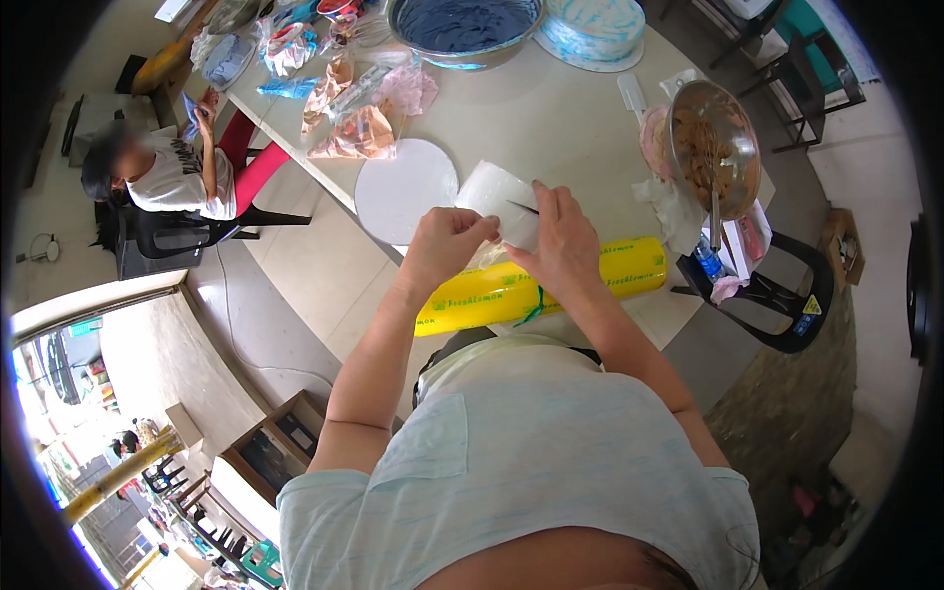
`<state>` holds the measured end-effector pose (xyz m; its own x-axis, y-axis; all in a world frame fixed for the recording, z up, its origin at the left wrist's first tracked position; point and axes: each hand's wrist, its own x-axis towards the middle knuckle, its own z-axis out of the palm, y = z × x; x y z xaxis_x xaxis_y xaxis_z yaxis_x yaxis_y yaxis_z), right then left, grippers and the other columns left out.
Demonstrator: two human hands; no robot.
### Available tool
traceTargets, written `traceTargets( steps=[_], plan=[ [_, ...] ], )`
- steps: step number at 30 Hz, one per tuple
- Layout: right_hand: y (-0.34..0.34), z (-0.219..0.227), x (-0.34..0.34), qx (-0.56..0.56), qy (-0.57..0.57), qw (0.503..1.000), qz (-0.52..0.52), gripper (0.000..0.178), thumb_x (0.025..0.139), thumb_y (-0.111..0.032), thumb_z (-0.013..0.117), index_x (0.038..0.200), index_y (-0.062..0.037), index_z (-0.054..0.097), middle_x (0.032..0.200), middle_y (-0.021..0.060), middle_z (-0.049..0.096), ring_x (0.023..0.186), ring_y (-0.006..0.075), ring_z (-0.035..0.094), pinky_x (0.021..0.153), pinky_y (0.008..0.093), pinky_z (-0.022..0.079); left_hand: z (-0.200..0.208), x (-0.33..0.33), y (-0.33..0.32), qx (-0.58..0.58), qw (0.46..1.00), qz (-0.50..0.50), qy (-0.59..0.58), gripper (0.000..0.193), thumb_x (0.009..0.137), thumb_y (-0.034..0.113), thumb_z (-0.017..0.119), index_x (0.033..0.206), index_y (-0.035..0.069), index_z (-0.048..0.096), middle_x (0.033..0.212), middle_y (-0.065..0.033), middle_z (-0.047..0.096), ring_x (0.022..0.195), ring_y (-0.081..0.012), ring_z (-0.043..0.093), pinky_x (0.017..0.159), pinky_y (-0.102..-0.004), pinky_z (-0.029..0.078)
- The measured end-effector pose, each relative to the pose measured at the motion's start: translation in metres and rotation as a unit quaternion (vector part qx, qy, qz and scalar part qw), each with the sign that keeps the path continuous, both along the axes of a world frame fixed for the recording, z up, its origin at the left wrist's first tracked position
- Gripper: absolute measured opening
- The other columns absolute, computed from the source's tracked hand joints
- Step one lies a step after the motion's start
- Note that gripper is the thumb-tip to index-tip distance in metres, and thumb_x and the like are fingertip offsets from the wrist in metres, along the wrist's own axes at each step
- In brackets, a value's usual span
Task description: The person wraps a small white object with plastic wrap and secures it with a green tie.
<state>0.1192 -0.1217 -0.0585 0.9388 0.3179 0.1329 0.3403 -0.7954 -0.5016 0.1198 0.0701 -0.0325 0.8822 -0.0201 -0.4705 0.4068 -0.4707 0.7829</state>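
Observation:
Between my hands, over the table's near edge, is a white roll (489, 187) with a slightly shiny surface. My right hand (562, 241) grips its right side, fingers over the top and thumb beneath. A thin dark sliver shows beside those fingers; I cannot tell what it is. My left hand (444, 246) is closed in a pinch at the roll's near left side, and what lies in the pinch is hidden. A little crumpled clear film shows below the roll. Nearest to me, a long yellow printed plastic roll (482, 295) lies crosswise, with a green tie around it.
A round white board (405, 192) overhangs the table's left edge. Piping bags (362, 133) lie beyond it. At the back stand a bowl of dark blue icing (467, 25) and a blue-white cake (590, 34). A mixing bowl with whisk (713, 147) is right. A seated person (187, 172) is left.

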Motion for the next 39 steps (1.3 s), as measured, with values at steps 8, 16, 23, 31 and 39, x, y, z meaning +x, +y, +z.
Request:
traceTargets(
  steps=[8,16,23,31,39],
  plan=[
    [-0.002,0.000,0.000,0.002,0.006,1.000,0.000,0.087,0.064,-0.023,0.089,0.134,-0.0003,0.043,0.110,0.0144,0.052,0.099,0.0317,0.059,0.079,0.0408,0.053,-0.012,-0.008,-0.005,-0.099,0.995,0.017,0.018,0.024,0.088,0.021,0.076,0.096,-0.001,0.075,0.063,0.0050,0.056,0.058,-0.0028,0.043,0.054,-0.0218,0.033],
    [-0.003,-0.003,0.001,0.012,0.002,1.000,-0.002,0.085,0.065,-0.023,0.088,0.133,0.0004,0.044,0.110,0.0145,0.052,0.100,0.0324,0.059,0.078,0.0411,0.054,-0.012,-0.009,-0.010,-0.092,0.996,0.016,0.007,0.017,0.088,0.016,0.074,0.097,0.002,0.074,0.057,0.0096,0.047,0.052,0.0007,0.034,0.049,-0.0228,0.023],
    [-0.004,-0.001,0.002,0.007,0.001,1.000,0.000,0.086,0.066,-0.025,0.089,0.134,0.0015,0.043,0.110,0.0151,0.052,0.100,0.0326,0.059,0.079,0.0403,0.054,-0.017,-0.012,-0.018,-0.096,0.992,0.063,-0.062,0.014,0.090,0.013,0.071,0.097,0.002,0.070,0.058,0.0097,0.046,0.053,0.0008,0.034,0.049,-0.0227,0.024],
    [-0.006,-0.005,0.004,0.035,-0.004,0.999,-0.021,0.085,0.066,-0.028,0.089,0.132,0.0014,0.044,0.112,0.0173,0.053,0.102,0.0350,0.060,0.080,0.0416,0.054,-0.017,-0.007,-0.008,-0.027,0.992,0.073,-0.100,0.014,0.092,0.016,0.070,0.096,0.003,0.069,0.056,0.0085,0.044,0.052,0.0000,0.032,0.048,-0.0246,0.023],
    [-0.012,-0.013,0.012,0.064,0.025,0.996,-0.048,0.088,0.063,-0.037,0.091,0.129,-0.0025,0.045,0.117,0.0162,0.054,0.102,0.0365,0.062,0.080,0.0436,0.054,-0.008,0.018,0.019,0.083,0.972,-0.156,-0.151,0.019,0.078,0.022,0.081,0.089,0.007,0.076,0.065,-0.0033,0.054,0.063,-0.0136,0.052,0.060,-0.0306,0.042]
  ],
)
